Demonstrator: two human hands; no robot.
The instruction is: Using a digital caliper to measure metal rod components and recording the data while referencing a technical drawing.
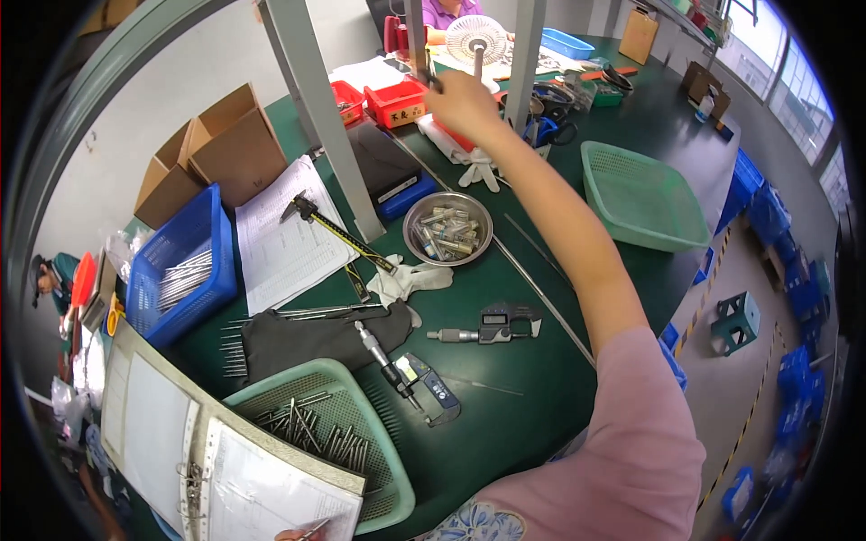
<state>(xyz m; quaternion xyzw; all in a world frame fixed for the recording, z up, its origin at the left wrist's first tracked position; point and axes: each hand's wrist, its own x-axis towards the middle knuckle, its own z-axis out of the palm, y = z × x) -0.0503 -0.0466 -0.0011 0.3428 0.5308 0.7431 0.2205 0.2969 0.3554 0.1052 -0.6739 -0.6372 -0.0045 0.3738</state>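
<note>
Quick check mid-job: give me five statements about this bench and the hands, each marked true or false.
1. Two digital micrometers lie on the green table. True.
2. The right hand is holding the caliper. False: the caliper lies partly on the printed sheets.
3. The steel bowl holds small tubes. True.
4. The blue basket holds gloves. False: it holds metal rods.
5. The left hand is at the open ring binder. True.

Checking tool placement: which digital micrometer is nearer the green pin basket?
The slanted micrometer, beside that basket; the other micrometer lies farther right, nearer the metal bowl.
</note>
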